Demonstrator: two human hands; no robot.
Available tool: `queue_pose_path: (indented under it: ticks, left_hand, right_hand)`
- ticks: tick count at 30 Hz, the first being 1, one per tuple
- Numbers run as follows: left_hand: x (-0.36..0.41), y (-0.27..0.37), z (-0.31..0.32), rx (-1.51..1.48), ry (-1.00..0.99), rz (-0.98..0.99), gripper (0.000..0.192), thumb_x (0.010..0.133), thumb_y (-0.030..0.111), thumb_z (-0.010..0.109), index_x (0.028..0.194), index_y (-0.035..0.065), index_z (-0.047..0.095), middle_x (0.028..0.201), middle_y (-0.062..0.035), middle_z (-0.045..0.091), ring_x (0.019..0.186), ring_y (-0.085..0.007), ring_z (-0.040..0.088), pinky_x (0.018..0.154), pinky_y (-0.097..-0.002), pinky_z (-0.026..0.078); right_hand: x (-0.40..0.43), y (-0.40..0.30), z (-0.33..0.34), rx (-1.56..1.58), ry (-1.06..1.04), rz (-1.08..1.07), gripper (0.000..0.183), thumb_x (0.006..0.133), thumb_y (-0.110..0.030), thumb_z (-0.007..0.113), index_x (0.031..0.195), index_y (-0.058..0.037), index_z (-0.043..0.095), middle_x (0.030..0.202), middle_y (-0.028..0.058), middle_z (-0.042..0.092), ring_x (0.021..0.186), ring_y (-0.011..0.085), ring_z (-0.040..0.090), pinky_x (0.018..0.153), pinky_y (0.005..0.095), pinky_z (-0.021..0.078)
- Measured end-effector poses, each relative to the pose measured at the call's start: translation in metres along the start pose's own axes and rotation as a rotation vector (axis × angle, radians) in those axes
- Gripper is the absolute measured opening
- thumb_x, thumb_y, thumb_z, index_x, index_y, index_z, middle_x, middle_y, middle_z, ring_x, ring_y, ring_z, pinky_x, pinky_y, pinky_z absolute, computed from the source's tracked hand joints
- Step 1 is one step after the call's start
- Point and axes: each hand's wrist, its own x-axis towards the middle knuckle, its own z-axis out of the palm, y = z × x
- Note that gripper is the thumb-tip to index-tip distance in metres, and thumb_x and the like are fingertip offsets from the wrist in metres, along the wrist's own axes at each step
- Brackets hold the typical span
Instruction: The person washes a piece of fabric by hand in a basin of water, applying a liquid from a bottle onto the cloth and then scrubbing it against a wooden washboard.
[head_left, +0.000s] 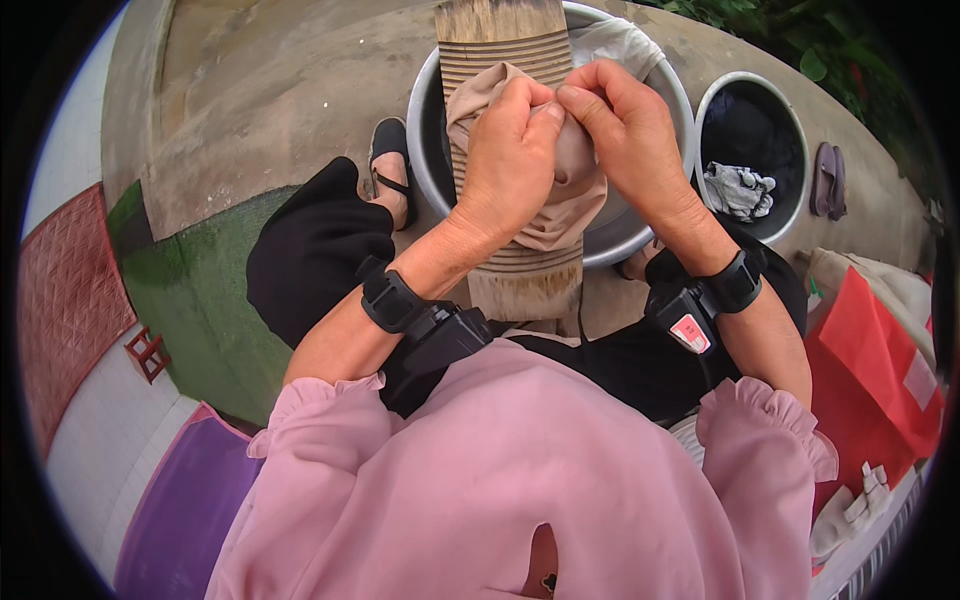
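Note:
A beige-pink cloth garment (559, 217) lies bunched on a ridged wooden washboard (517, 289), which slants across a round metal basin (421, 124). My left hand (517, 150) pinches the garment near its upper part between thumb and fingers. Right beside it, my right hand (626, 124) pinches the same fabric, the fingertips of both hands almost meeting. Behind my right hand, a white cloth (619, 45) hangs over the basin's far rim. Much of the basin's inside is hidden by the board, the garment and my hands.
To the right stands a smaller basin (802, 142) with dark contents and a grey-white patterned cloth (739, 191). Beyond it are purple slippers (827, 180). A red bag (862, 360) and a pale glove (851, 514) lie at lower right. Green matting (202, 300) covers ground at left, near a small reddish stool (148, 355).

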Motion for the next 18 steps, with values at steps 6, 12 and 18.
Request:
queue_pose_path:
  ticks: [6, 12, 18]
  left_hand:
    - [0.005, -0.004, -0.004, -0.108, -0.024, -0.05, 0.01, 0.086, 0.009, 0.048, 0.085, -0.0005, 0.051, 0.066, -0.0076, 0.056, 0.061, -0.0134, 0.052, 0.057, -0.0274, 0.043]
    - [0.001, 0.001, 0.001, -0.165, -0.048, -0.074, 0.011, 0.087, 0.01, 0.05, 0.085, -0.0005, 0.052, 0.069, -0.0061, 0.055, 0.061, -0.0099, 0.05, 0.054, -0.0254, 0.041]
    - [0.004, 0.0, -0.005, -0.187, -0.123, -0.149, 0.011, 0.091, 0.012, 0.047, 0.093, 0.0027, 0.053, 0.081, -0.0006, 0.055, 0.071, -0.0052, 0.051, 0.062, -0.0202, 0.045]
  right_hand:
    - [-0.011, -0.003, 0.005, -0.04, 0.015, -0.137, 0.014, 0.084, -0.014, 0.055, 0.082, 0.0, 0.055, 0.066, 0.0113, 0.058, 0.059, 0.0197, 0.056, 0.055, 0.0303, 0.044]
    - [0.0, 0.003, 0.004, -0.01, 0.075, -0.052, 0.014, 0.084, -0.014, 0.055, 0.081, 0.0001, 0.054, 0.066, 0.0114, 0.058, 0.058, 0.0212, 0.055, 0.055, 0.0313, 0.0433]
    - [-0.005, -0.003, 0.001, -0.109, 0.048, -0.081, 0.013, 0.084, -0.013, 0.055, 0.082, 0.0005, 0.054, 0.068, 0.0124, 0.058, 0.061, 0.0221, 0.056, 0.057, 0.0311, 0.0436]
